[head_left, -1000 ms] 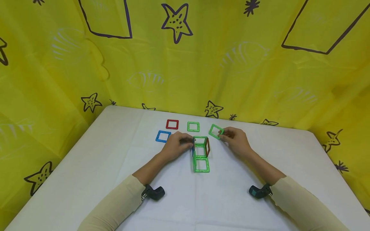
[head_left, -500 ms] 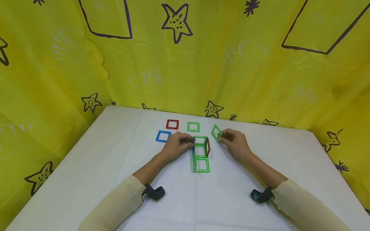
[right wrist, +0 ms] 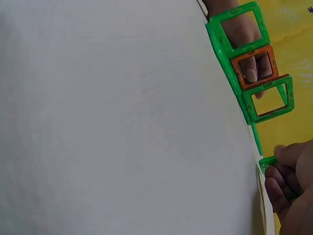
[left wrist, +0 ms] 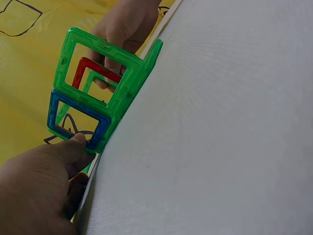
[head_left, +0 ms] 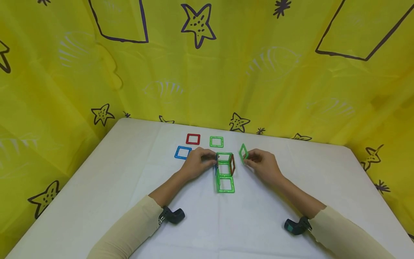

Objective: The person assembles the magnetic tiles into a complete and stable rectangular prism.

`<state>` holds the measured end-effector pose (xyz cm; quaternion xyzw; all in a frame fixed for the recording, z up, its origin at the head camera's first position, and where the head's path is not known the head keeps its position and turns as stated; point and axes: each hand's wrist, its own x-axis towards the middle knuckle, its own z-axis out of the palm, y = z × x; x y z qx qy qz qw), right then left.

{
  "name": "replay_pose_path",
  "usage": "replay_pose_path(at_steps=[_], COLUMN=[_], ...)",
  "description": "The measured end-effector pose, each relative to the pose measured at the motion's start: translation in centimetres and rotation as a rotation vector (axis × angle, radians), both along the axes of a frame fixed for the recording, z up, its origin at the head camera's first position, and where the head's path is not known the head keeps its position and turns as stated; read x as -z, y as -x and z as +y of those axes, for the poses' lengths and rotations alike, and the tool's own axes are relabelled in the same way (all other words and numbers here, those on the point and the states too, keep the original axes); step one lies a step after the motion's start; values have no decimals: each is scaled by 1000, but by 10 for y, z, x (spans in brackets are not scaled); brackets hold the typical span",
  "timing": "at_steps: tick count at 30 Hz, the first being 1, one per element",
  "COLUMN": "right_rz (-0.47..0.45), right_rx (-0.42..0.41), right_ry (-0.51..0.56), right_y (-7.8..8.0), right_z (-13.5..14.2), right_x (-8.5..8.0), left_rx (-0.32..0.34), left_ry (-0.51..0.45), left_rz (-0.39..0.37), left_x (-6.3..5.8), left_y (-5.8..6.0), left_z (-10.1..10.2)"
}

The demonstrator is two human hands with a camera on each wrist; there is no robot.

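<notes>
Toward the table's far edge (head_left: 291, 144), the right hand (head_left: 264, 165) is clamping its fingers on a green square (head_left: 246, 151); the left hand (head_left: 195, 164) is touching the blue square (left wrist: 81, 104) on a structure (head_left: 225, 176), whether gripping I cannot tell

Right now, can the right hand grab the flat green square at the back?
Probably not without letting go: the right hand pinches another green square, though the way to the back green square looks free.
</notes>
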<state>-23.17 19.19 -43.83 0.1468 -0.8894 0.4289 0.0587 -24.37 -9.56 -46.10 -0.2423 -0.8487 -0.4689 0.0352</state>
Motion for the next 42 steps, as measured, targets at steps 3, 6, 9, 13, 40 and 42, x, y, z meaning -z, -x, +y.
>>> replay_pose_path(at_steps=[3,6,9,13,40,42], right_rz=[-4,-11,-14,-18,-34,-29], right_rx=[1,2,-4,-18,-87,-91], right_ry=[0,3,12,29,117,126], right_y=[-4,-8,-13,-20,-56,-58], right_z=[0,0,0,0,-2,-3], right_x=[0,1,2,3,6,6], left_rx=[-2,-1,-1,1,-7,-9], left_ry=[4,3,3,6,2,1], left_rz=[-3,1,5,4,3,2], left_x=[0,0,0,0,-2,-2], left_y=[0,0,0,0,-3,-3], left_z=[0,0,0,0,0,0])
